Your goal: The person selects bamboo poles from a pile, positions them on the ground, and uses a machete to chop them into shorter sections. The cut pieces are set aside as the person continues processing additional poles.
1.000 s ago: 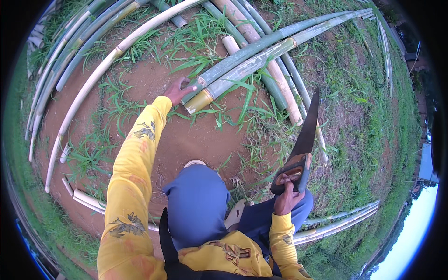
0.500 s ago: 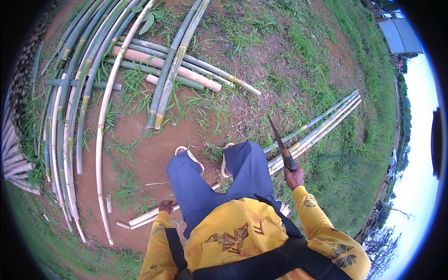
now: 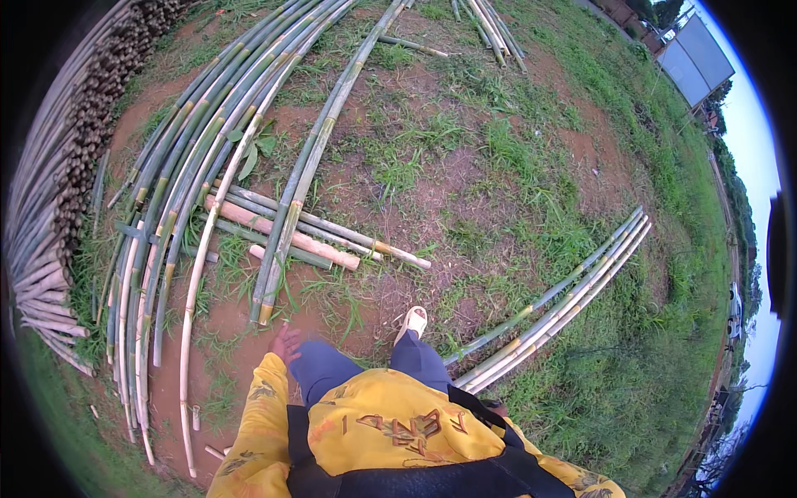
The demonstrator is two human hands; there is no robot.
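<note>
My left hand (image 3: 285,342) hangs beside my left thigh, fingers apart and nothing in it. It is nearest to the lower ends of two long green bamboo poles (image 3: 330,124) lying on the ground ahead. My right hand (image 3: 496,407) is down by my right hip, almost wholly covered by my clothing and a dark strap. Its fingers do not show, nor does any tool in it. Several bamboo poles (image 3: 558,309) lie in a narrow row to my right. One sandalled foot (image 3: 413,322) is stretched forward.
Shorter bamboo lengths (image 3: 320,249) lie crosswise under the long poles. A wide spread of bamboo (image 3: 193,290) covers the left, with a tall stack of dry poles (image 3: 46,290) beyond it. More poles (image 3: 494,33) lie far ahead. A pale panel (image 3: 697,62) stands far right.
I have stepped forward, the poles shifting in view. My left hand has lifted away from low poles at my side. My right hand, earlier holding a long-bladed saw, has dropped out of clear sight.
</note>
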